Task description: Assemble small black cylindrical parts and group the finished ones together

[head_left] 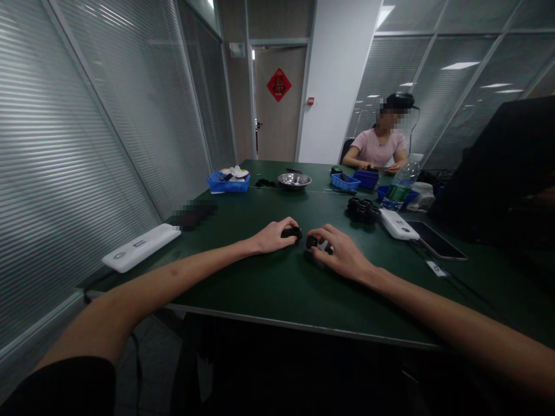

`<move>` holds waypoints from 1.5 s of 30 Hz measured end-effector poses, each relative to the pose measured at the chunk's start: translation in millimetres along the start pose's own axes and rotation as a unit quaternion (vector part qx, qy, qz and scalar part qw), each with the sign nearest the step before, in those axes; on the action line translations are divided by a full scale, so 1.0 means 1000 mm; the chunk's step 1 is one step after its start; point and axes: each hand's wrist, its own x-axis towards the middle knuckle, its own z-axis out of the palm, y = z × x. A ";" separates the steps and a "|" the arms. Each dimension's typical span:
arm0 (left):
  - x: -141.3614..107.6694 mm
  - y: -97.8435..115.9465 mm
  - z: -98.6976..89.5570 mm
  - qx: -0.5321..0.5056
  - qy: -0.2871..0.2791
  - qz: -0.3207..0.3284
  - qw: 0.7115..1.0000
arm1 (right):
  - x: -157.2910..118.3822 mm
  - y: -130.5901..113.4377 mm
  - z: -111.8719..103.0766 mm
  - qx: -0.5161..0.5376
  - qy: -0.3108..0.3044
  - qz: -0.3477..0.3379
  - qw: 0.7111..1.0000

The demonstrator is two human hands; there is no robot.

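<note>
Over the middle of the green table (pixel 243 289), my left hand (pixel 272 236) is closed round a small black cylinder-like piece (pixel 295 232), whose end shows past the fingertips. Just to the right, my right hand (pixel 340 251) has its fingers and thumb curled round another small black piece (pixel 311 242) with a rounded end. A dark bit also shows below those fingers. The two pieces point towards each other with a narrow gap between them. Their exact kind is too small and dim to make out.
Ahead are a blue basket (pixel 228 184), a steel bowl (pixel 295 182) and another blue basket (pixel 345 182). On the right lie several black ring-shaped parts (pixel 363 210), a bottle (pixel 401 188), a white power bank (pixel 398 225) and a phone (pixel 437 240). A person (pixel 379 147) sits across.
</note>
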 end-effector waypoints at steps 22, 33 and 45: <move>0.000 -0.004 -0.005 0.172 -0.054 -0.074 0.981 | -0.003 0.022 0.016 -0.138 -0.068 0.131 0.979; 0.001 -0.018 -0.004 0.239 -0.116 -0.048 0.963 | -0.001 0.022 0.015 -0.142 -0.131 0.157 0.969; 0.001 -0.020 -0.005 0.243 -0.111 -0.035 0.963 | 0.000 0.022 0.014 -0.142 -0.124 0.152 0.970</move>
